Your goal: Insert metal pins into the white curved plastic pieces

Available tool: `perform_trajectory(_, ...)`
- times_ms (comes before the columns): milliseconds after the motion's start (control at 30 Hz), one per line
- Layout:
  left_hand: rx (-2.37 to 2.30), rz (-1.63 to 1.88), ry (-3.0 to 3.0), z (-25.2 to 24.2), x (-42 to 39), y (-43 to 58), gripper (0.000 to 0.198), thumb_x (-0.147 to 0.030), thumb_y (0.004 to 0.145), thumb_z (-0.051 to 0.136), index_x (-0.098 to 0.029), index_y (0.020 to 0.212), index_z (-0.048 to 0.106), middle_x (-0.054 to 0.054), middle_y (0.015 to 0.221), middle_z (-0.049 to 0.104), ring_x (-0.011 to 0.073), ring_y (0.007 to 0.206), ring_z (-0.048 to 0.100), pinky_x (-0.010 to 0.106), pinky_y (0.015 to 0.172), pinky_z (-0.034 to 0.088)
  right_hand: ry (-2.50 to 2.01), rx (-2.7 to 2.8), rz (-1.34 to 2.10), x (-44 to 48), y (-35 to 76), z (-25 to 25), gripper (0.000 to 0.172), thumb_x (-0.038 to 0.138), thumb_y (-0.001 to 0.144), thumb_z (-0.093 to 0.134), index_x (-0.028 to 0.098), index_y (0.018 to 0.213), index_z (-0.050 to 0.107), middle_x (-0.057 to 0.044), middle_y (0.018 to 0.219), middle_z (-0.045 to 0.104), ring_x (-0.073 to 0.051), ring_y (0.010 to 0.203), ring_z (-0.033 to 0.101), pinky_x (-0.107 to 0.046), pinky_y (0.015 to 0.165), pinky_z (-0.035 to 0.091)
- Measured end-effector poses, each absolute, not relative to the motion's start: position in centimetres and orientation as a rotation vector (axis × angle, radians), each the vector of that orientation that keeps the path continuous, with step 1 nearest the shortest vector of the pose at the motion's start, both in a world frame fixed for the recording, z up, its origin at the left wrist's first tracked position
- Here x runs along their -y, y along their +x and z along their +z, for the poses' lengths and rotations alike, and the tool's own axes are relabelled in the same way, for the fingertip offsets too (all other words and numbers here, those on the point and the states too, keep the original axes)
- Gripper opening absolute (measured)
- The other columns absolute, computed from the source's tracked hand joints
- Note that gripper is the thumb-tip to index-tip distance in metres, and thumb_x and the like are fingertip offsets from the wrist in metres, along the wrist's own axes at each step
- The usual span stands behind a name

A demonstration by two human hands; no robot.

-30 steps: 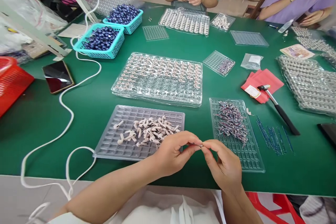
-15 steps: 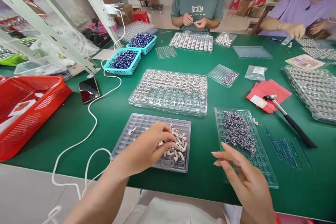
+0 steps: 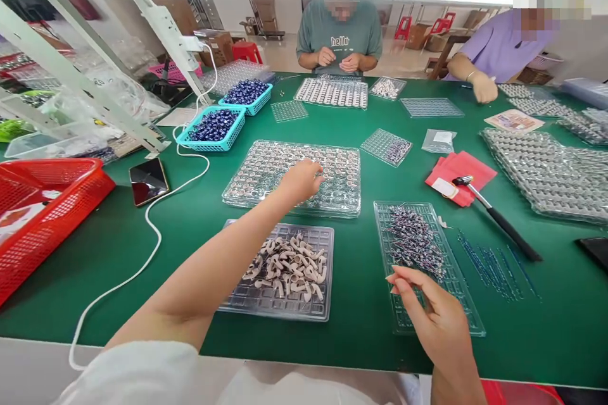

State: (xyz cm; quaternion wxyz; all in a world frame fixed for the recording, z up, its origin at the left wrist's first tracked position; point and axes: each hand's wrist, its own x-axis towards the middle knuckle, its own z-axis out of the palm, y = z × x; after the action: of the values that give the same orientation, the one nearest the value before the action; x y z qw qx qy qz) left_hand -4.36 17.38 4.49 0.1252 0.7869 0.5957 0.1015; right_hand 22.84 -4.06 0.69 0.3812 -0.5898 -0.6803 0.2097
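Note:
My left hand [image 3: 300, 182] reaches over a clear blister tray [image 3: 247, 195] filled partly with small round-faced earbud pieces. Its fingers are bent and closed together above the tray's right half; whatever they pinch is hidden. Below, under my forearm, a grey gridded tray [image 3: 327, 234] carries a heap of white stemmed earbud shells [image 3: 297, 262]. My right hand [image 3: 434, 313] hovers at the front of a clear tray [image 3: 468, 310], thumb and fingertips brought together in a pinch. Anything between them is too small to make out. A pile of small wired parts [image 3: 415, 237] lies in that tray.
Thin blue strips [image 3: 494, 272], a black-handled hammer [image 3: 506, 228] and red sheets [image 3: 456, 171] lie at right. Toward the left are a phone [image 3: 149, 181], a white cable [image 3: 152, 221], a red basket [image 3: 90, 190] and blue baskets [image 3: 232, 133]. Two people sit across the table.
My left hand has moved from the earbud shells forward to the blister tray. My right hand's fingers have drawn closer together. The view has tilted up, showing a bright lamp bar.

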Motion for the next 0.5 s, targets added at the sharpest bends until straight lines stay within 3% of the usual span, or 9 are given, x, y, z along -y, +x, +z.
perform_trajectory(167,-1.728,0.265,2.279,1.4,-21.4,-3.1,0.023,-0.031,0.088,0.061,-0.012,0.098,0.071,0.014,0.109,0.069,0.0275,0.105,0.061,0.035,0.093,0.047,-1.594,1.599,0.472,5.5,24.9,0.9,0.020,0.033,0.094,0.057,0.023,0.106,0.069,-0.002,0.087,0.078,-0.016,0.070,0.074,-0.025,0.067,0.060)
perform_trajectory(500,-1.848,0.218,2.148,-0.5,-22.6,-2.8,0.024,-0.029,0.084,0.058,-0.013,0.090,0.074,0.016,0.104,0.073,0.0299,0.092,0.067,0.032,0.077,0.051,-1.801,1.508,0.469,4.8,27.3,0.6,0.020,0.035,0.093,0.056,0.023,0.103,0.068,-0.003,0.089,0.075,-0.016,0.073,0.069,-0.029,0.072,0.055)
